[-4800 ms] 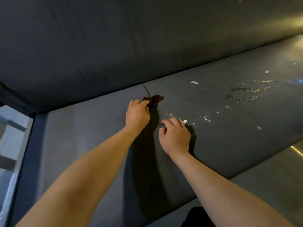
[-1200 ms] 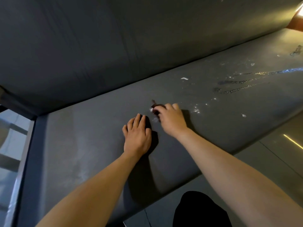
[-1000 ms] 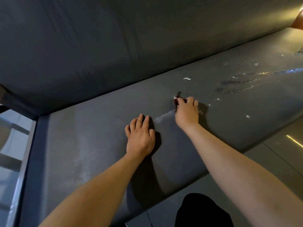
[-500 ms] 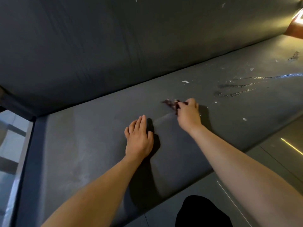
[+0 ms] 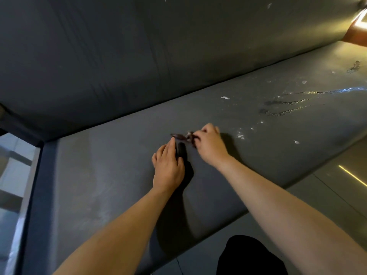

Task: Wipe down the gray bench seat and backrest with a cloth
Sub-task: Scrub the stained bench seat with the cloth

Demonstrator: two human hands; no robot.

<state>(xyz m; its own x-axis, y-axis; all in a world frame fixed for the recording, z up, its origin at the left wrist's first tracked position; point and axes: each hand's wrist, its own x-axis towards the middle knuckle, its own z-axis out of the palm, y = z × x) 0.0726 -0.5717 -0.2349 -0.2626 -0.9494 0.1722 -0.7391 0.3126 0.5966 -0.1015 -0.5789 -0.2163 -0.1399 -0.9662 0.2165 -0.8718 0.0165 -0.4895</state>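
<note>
Right hand (image 5: 210, 145) tight around cloth (image 5: 181, 136)

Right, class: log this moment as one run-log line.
right hand pinches dark cloth | left hand flat on seat | white crumbs unwiped

Dark gray seat (image 5: 111, 175) with white flecks (image 5: 224, 98); cloth (image 5: 181, 136) dark, possibly maroon.

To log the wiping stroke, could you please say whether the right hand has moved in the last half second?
Yes. The right hand, gripping the cloth, has slid left along the seat, from in line with the white scrap to left of it.
</note>
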